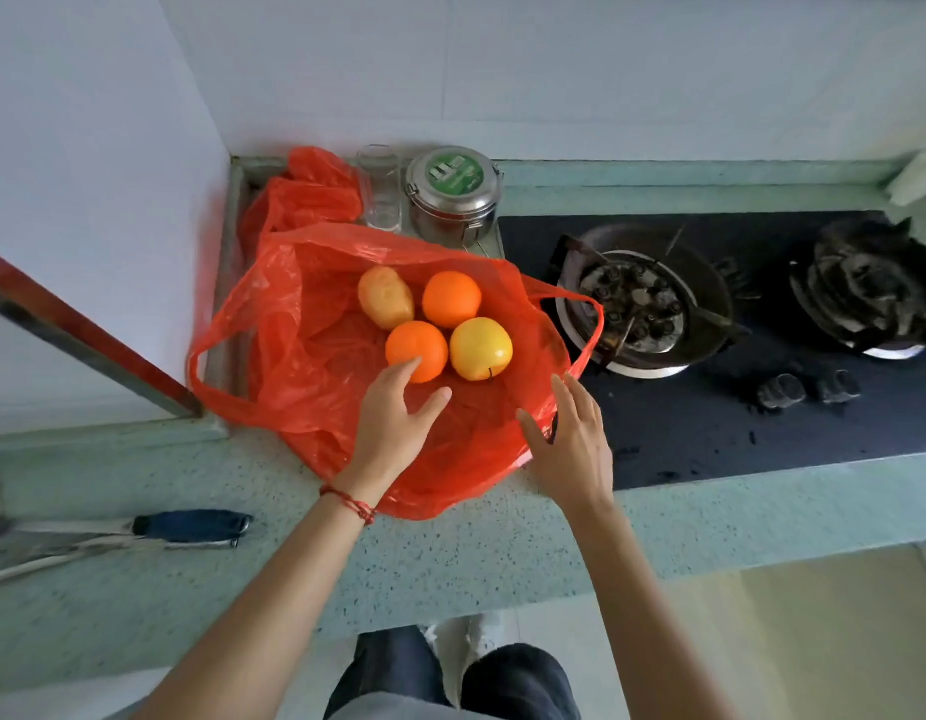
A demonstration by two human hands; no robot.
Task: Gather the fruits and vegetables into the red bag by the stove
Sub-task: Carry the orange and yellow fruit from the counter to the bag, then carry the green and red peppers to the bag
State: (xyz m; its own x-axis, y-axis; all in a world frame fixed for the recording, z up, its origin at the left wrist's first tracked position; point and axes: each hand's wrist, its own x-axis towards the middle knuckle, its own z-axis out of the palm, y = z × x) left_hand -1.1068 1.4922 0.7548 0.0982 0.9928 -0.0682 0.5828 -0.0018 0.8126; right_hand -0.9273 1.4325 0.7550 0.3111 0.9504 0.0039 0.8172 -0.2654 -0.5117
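Red bag (305, 356) sits mid-frame, w/ potato (385, 297), two oranges (452, 298) and apple (480, 348) on it. My left hand (393, 423) is spread, fingertips on the near orange; right hand (572, 444) open at the bag's edge. Risk: fruit rolls toward the stove (710, 324) if I tug the plastic.

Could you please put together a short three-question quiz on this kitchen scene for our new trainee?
1. How many pieces of produce lie on the red bag?
2. True or false: the left hand has lifted the near orange clear of the bag.
3. Which item stands nearest the glass: A) steel container, B) knife, C) right burner?

Key
1. Four: a potato, two oranges, a yellow apple.
2. False; only the fingertips reach it, and it rests on the bag.
3. A.
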